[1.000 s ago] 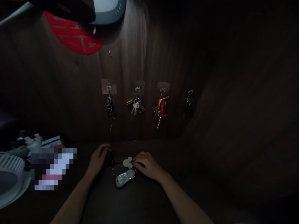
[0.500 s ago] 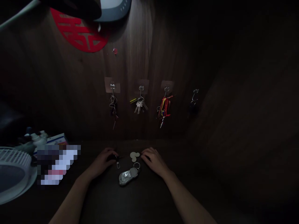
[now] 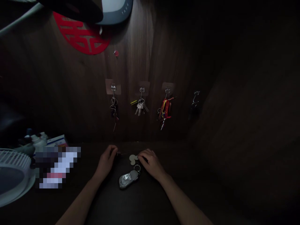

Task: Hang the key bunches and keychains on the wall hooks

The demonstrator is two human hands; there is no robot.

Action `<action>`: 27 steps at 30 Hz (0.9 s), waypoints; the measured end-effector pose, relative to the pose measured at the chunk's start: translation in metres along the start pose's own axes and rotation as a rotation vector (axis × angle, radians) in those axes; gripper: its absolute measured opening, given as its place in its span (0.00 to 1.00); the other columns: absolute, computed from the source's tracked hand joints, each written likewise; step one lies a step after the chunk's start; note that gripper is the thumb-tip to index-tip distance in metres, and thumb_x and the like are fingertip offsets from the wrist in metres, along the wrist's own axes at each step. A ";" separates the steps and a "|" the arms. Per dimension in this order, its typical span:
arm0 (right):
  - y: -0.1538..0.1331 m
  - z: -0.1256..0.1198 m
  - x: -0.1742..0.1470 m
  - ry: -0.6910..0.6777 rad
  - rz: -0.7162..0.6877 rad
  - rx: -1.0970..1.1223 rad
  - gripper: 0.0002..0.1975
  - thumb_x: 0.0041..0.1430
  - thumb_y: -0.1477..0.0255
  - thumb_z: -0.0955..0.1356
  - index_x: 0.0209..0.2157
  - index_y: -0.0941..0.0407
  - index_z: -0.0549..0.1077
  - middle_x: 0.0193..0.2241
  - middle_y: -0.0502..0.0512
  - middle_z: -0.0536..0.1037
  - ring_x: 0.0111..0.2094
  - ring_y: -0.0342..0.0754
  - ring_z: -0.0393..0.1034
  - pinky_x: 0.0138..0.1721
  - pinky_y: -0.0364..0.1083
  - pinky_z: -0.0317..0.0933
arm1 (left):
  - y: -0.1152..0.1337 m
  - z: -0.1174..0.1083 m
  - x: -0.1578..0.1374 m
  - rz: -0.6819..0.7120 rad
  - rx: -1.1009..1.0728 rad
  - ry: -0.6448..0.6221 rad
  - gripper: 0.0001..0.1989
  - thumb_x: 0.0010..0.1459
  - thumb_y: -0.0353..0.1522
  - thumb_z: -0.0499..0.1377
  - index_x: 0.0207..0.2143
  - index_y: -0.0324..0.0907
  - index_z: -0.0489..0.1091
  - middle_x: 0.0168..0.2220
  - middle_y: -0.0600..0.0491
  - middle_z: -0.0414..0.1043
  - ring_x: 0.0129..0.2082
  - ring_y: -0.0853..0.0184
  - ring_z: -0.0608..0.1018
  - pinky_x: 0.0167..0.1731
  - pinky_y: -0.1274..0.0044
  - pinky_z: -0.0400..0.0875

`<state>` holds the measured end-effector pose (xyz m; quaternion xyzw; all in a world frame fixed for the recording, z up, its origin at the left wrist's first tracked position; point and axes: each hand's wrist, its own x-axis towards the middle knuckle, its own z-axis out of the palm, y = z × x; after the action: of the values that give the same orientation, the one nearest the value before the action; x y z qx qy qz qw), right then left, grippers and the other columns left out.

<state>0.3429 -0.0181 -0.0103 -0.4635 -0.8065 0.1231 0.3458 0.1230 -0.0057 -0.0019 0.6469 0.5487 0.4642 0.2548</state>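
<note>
On the dark surface, my left hand point(image 3: 107, 161) is closed, with finger and thumb pinched on a small dark item point(image 3: 120, 153) that has a bit of shiny metal. Most of that item is hidden or too dim to name. My right hand point(image 3: 151, 162) has its thumb and fingertips closed on the right edge of a pale tag point(image 3: 133, 158) made of joined round shapes, like a mouse head. Between my forearms lies a silver key fob point(image 3: 127, 179) in a shiny case. Its metal ring point(image 3: 137, 168) sits just below the tag.
Bunches of keys point(image 3: 140, 106) and a red and yellow cord bundle point(image 3: 166, 108) hang from hooks on the wooden panel. Another hook point(image 3: 195, 97) is at right. A white slatted basket point(image 3: 17, 159), bottles point(image 3: 38, 140) and a box point(image 3: 57, 140) stand left. Above hangs a cap point(image 3: 117, 14).
My left hand has drawn its fingers in on the small item, and the metal clip below it is now out of sight. My right fingertips have shifted left onto the tag's edge.
</note>
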 end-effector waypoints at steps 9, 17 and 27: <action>-0.020 0.007 0.001 0.080 -0.001 0.176 0.09 0.60 0.71 0.63 0.42 0.52 0.70 0.39 0.53 0.76 0.41 0.47 0.68 0.43 0.48 0.57 | 0.023 0.011 -0.007 -0.296 -0.519 -0.096 0.13 0.50 0.43 0.57 0.27 0.41 0.67 0.21 0.58 0.72 0.22 0.69 0.73 0.24 0.80 0.65; -0.018 0.010 0.000 0.171 -0.051 0.209 0.09 0.57 0.72 0.65 0.40 0.51 0.73 0.35 0.53 0.77 0.38 0.47 0.69 0.40 0.47 0.60 | 0.026 0.026 -0.016 -0.397 -0.700 -0.367 0.11 0.49 0.40 0.59 0.28 0.41 0.66 0.21 0.58 0.72 0.18 0.73 0.71 0.21 0.81 0.63; -0.020 0.011 0.000 0.111 -0.191 0.312 0.10 0.57 0.71 0.65 0.41 0.49 0.74 0.36 0.53 0.72 0.40 0.47 0.66 0.41 0.47 0.62 | 0.032 0.026 -0.023 -0.443 -0.704 -0.496 0.13 0.49 0.42 0.57 0.26 0.40 0.66 0.18 0.57 0.70 0.13 0.75 0.67 0.15 0.82 0.58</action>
<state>0.3221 -0.0274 -0.0081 -0.3316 -0.7977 0.1878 0.4675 0.1620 -0.0314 0.0056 0.4801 0.4053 0.3880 0.6743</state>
